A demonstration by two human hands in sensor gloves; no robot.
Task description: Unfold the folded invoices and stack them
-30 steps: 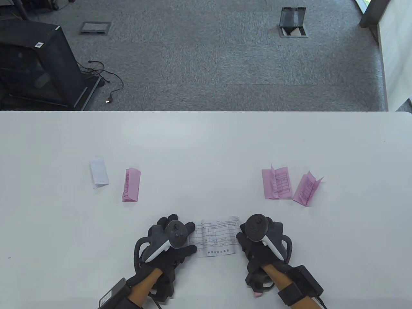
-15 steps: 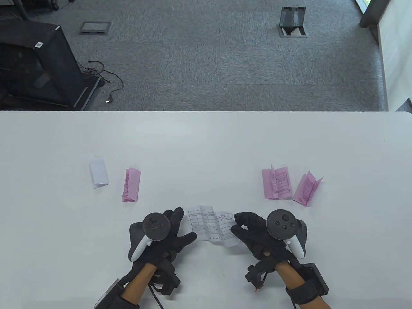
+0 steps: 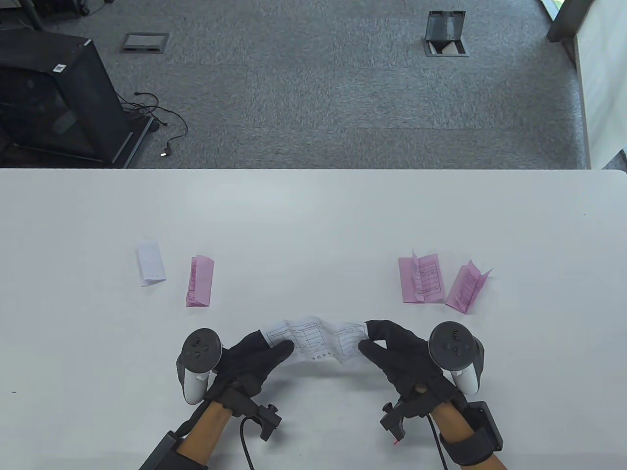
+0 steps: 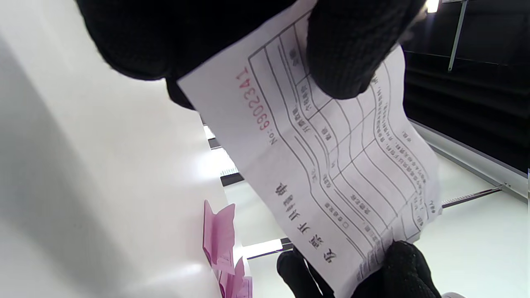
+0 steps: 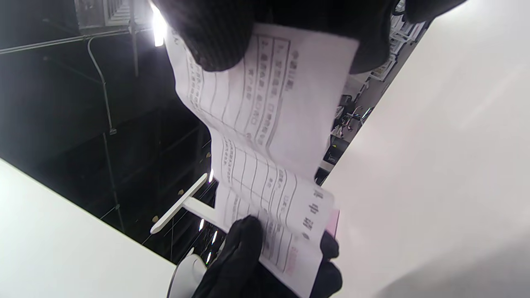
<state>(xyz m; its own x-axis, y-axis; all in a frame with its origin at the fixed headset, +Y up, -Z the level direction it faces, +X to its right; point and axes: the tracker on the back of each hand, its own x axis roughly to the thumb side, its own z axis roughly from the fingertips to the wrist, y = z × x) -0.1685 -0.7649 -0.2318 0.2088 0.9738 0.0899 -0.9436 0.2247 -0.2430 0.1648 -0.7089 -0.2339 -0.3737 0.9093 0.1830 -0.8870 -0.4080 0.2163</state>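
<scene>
Pinching opposite ends of a white invoice (image 3: 313, 340), the two hands hold it stretched between them above the near edge of the white surface (image 3: 313, 220). The left hand (image 3: 250, 357) grips the sheet's left end between thumb and fingers; the right hand (image 3: 397, 355) grips the right end the same way. The paper is mostly opened out, printed side up, with creases rippling across it — a grid of boxes and a red serial number show in the left wrist view (image 4: 327, 165), and the right wrist view (image 5: 265, 136) shows the same sheet bending at its folds.

Further back on the surface lie four folded invoices, none touched. To the left sit a small white one (image 3: 151, 262) and, just beside it, a pink one (image 3: 200, 281). To the right sit a partly opened pink one (image 3: 421, 279) and another pink one (image 3: 468, 286) lying tilted near it — both well apart from the left pair.
</scene>
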